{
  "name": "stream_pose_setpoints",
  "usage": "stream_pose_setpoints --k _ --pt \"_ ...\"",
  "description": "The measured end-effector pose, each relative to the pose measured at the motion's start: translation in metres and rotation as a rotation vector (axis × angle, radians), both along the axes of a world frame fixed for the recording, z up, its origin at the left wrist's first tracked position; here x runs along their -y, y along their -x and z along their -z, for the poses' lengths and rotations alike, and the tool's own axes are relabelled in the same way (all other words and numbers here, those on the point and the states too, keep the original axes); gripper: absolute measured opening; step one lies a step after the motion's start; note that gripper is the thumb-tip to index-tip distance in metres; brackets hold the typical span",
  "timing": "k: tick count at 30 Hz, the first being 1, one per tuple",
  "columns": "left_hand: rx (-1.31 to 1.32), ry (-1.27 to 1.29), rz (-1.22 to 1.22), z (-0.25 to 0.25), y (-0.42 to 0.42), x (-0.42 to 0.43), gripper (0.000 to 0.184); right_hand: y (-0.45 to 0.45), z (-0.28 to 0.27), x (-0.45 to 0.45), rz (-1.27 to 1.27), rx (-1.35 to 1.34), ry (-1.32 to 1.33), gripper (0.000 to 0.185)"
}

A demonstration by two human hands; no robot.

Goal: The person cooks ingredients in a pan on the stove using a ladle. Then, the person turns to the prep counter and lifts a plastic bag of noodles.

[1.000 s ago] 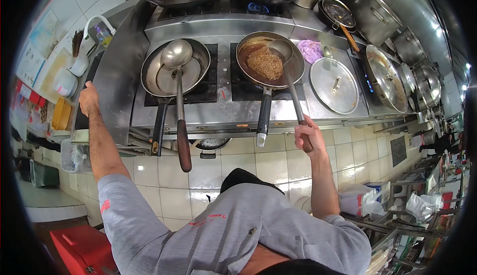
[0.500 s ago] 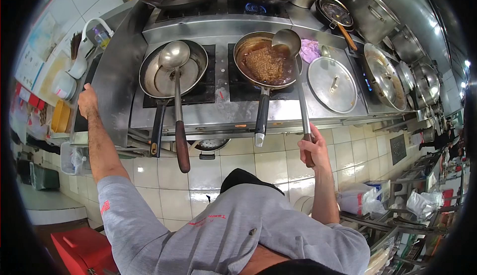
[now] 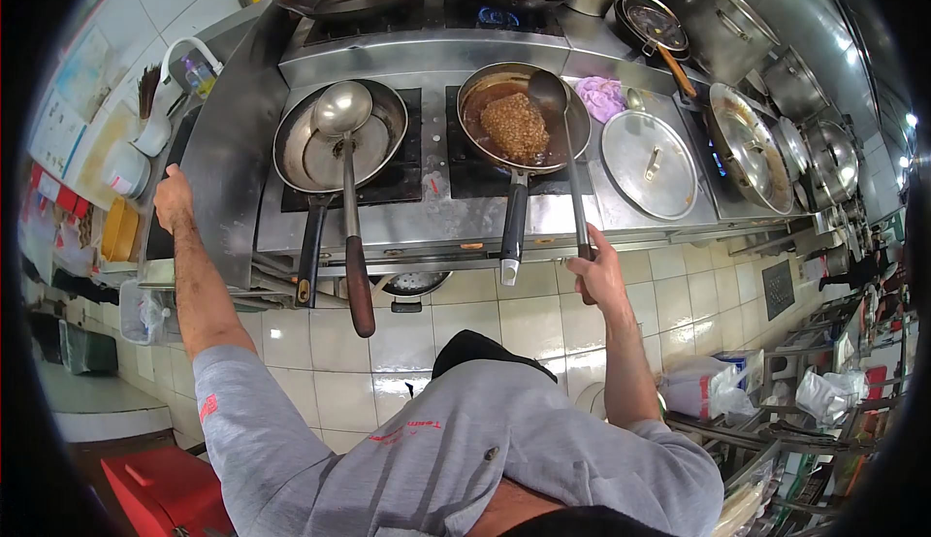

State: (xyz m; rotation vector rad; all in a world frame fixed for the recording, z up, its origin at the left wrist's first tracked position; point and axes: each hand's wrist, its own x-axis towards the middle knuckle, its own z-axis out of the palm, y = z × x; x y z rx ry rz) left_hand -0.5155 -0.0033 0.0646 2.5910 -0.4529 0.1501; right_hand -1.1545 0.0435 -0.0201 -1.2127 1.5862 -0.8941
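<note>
We see the ladle (image 3: 576, 188) in the middle of the frame, a bit to the right. Its round end is in the upper right part of the pan (image 3: 485, 77). We cannot tell if it touches the brown sauce. The right hand (image 3: 603, 275) has its fingers wrapped around the dark grip at the low end. The left hand (image 3: 174, 199) is at the left of the frame, by the metal side wall (image 3: 223, 149). Its fingers look curled, but we cannot tell if they pinch anything.

We think the ladle is hard and stiff, and heavier at the round end when it is full. The dark grip is the best place to hold it. The lumpy food (image 3: 514, 128) looks soft, and we guess the sauce makes it slippery.

Just right of the pan lies a flat lid (image 3: 630, 163), with a purple cloth (image 3: 599, 98) above it, so there is little room on that side. Left of the pan, a second ladle (image 3: 350, 197) lies across another pan (image 3: 373, 149). Its long handle sticks out toward us. A blue flame (image 3: 498, 17) burns at the top of the frame.
</note>
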Motion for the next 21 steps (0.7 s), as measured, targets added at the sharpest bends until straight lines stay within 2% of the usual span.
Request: stream_pose_setpoints --k 2,7,10,12,13,15,16,20,21 --pt "-0.003 -0.002 0.002 0.000 0.001 0.000 0.065 -0.004 0.000 0.007 -0.036 0.368 -0.067 0.068" --pt "0.013 0.008 0.008 0.005 -0.007 0.002 0.064 -0.015 -0.006 0.005 -0.009 0.418 -0.112 0.068" --pt "0.001 0.008 0.017 0.005 -0.008 0.002 0.064 -0.006 -0.001 -0.001 -0.043 0.352 -0.092 0.070" --pt "0.007 0.007 0.015 0.005 -0.003 0.001 0.064 0.007 0.001 -0.005 -0.134 0.140 -0.064 0.071" --pt "0.016 0.009 0.010 0.003 -0.001 0.001 0.063 0.013 0.006 -0.007 -0.133 0.146 -0.061 0.071" --pt "0.008 0.018 0.017 0.000 0.000 0.000 0.065 0.024 0.017 -0.012 -0.104 -0.280 0.067 0.069" --pt "-0.003 0.025 0.023 0.000 0.001 0.000 0.067 0.020 0.010 -0.013 -0.068 -0.307 -0.017 0.069" --pt "-0.007 0.022 0.032 0.000 0.002 -0.001 0.066 0.020 0.017 -0.006 -0.040 -0.390 0.052 0.069" --pt "-0.004 0.028 0.036 -0.001 0.005 -0.002 0.067 0.016 0.015 -0.003 -0.025 -0.270 0.015 0.069"
